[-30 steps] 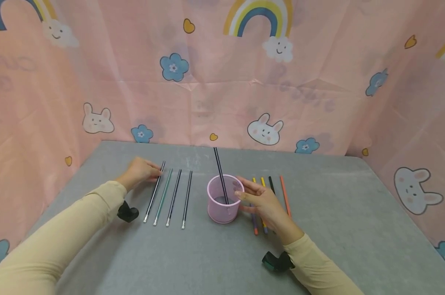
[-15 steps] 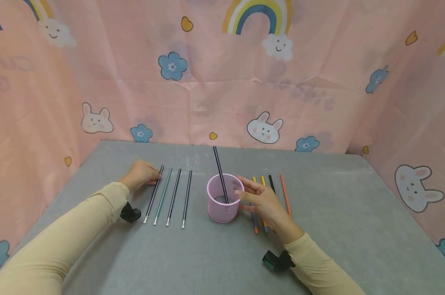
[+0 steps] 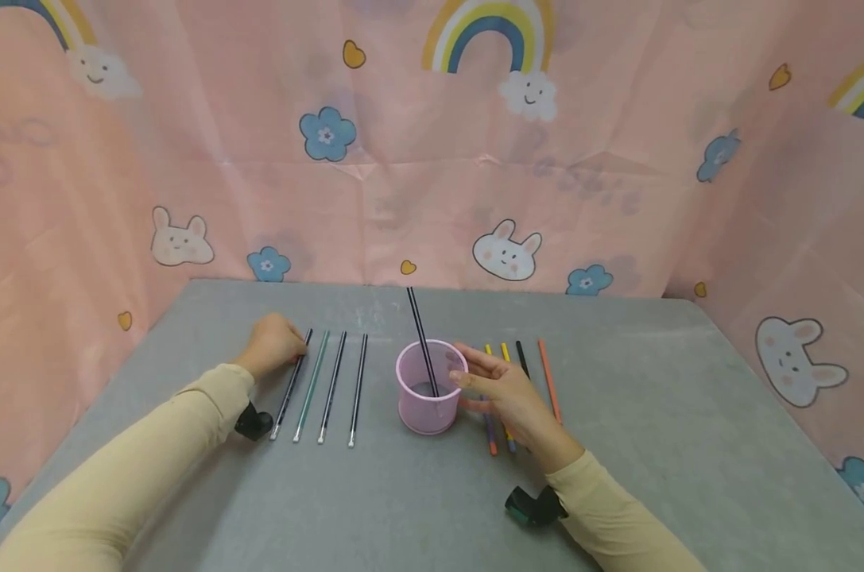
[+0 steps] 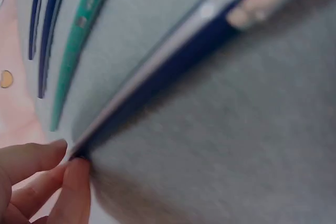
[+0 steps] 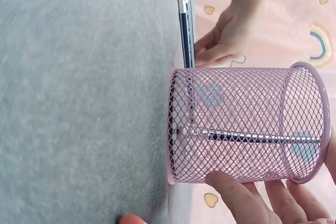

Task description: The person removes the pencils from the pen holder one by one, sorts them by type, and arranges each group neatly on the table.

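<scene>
My left hand (image 3: 273,345) pinches the far end of a dark blue pencil (image 3: 288,394), leftmost in a row on the grey table. In the left wrist view, thumb and fingertips meet at that end of the pencil, whose silvery eraser end is near the camera. Beside it lie a green pencil (image 3: 311,388) and two dark pencils (image 3: 332,388). My right hand (image 3: 517,401) holds a pink mesh pen holder (image 3: 426,413) from its right side, thumb by the rim, fingers around the wall. Inside leans a dark, light-striped pencil (image 3: 420,322), its eraser end down on the bottom.
Right of the pen holder, partly behind my right hand, lie several coloured pencils, among them an orange pencil (image 3: 549,381) and a black one (image 3: 522,357). A pink printed curtain (image 3: 374,199) stands behind and beside the grey table (image 3: 660,413).
The left hand and the far end of the leftmost pencil have shifted slightly toward me, and its fingers have closed in more. The right hand stays on the pen holder.
</scene>
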Available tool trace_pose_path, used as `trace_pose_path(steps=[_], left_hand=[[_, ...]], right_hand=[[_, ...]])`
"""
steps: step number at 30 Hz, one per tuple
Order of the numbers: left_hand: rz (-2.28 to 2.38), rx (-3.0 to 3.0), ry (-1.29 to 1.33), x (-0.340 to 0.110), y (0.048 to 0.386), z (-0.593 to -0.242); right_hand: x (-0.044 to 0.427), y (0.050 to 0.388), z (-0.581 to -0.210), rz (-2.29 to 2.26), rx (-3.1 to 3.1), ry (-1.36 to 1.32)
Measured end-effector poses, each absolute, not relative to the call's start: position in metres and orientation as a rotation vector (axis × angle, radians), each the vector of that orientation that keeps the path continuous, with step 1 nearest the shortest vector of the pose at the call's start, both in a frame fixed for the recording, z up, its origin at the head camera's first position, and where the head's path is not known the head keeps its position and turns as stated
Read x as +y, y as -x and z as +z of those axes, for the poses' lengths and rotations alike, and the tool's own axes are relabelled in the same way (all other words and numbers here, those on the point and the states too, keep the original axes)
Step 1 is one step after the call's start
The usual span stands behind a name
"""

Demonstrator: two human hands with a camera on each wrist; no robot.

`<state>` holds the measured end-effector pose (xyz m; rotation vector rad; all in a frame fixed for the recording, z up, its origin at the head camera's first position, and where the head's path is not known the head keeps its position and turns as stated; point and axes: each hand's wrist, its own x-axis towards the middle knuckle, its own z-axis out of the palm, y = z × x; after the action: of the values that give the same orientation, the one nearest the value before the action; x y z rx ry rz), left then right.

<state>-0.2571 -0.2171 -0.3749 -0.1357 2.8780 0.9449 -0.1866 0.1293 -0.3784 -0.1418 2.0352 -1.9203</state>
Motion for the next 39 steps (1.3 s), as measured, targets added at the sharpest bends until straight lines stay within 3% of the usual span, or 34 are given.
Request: trace_pose_path(steps=[9,18,39], left_hand=[[0.947,2.990,0.036,-0.206,0.248,-0.360],[1.271,2.859,0.061,-0.172,0.232,-0.341],[1.739,2.664,-0.118,-0.101,0.217,-0.346]], right_hand=[[0.129,0.187,-0.379,-1.921,2.033,0.139],[0.129,0.188,-0.379,-1.923,2.021,0.152],[0.129,0.187,-0.378,-1.932,2.011,0.158]])
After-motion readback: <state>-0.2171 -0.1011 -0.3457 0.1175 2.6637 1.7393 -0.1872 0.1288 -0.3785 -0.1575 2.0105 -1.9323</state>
